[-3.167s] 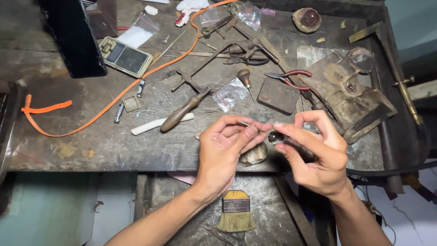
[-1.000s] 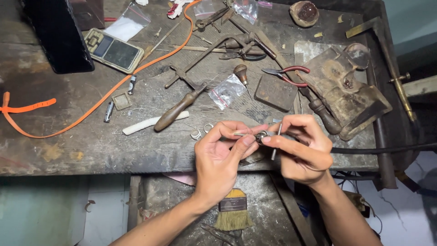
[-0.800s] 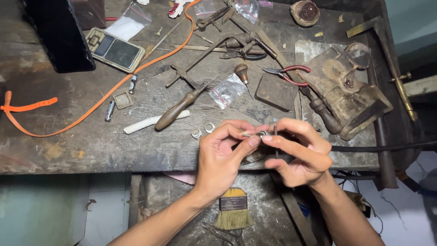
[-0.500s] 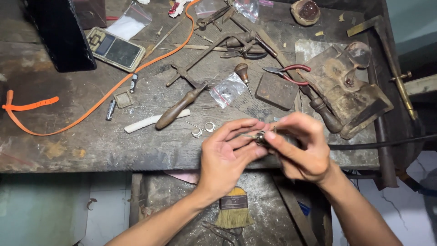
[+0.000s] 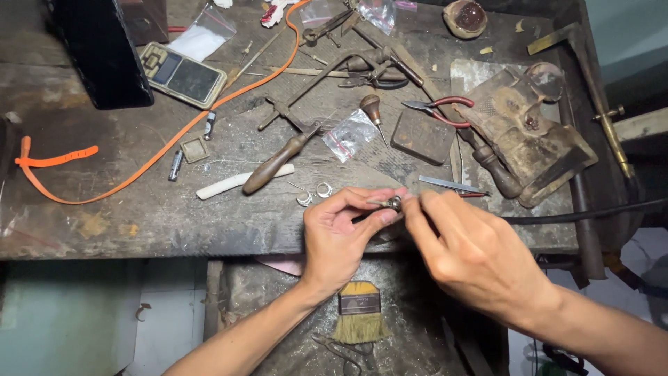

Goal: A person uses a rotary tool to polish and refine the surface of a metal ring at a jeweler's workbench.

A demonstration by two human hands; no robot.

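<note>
My left hand (image 5: 344, 233) pinches a small metal ring-like piece (image 5: 394, 203) between thumb and fingertips, just above the front edge of the worn workbench (image 5: 139, 216). My right hand (image 5: 473, 254) closes its fingers on the same small piece from the right; whatever else it grips is hidden under the fingers. A black cable (image 5: 591, 212) runs from the right hand toward the right edge. Two small silver rings (image 5: 313, 193) lie on the bench just left of my left hand.
A wooden-handled file (image 5: 278, 159), white stick (image 5: 240, 181), small plastic bag (image 5: 350, 134), red-handled pliers (image 5: 438, 110), dark metal block (image 5: 422, 136), pocket scale (image 5: 184, 75) and orange strap (image 5: 160, 139) lie on the bench. A brush (image 5: 360, 313) lies on the lower shelf.
Both hands have stayed together at the bench's front edge. My right hand has turned so that its back faces the camera, covering the tool it held.
</note>
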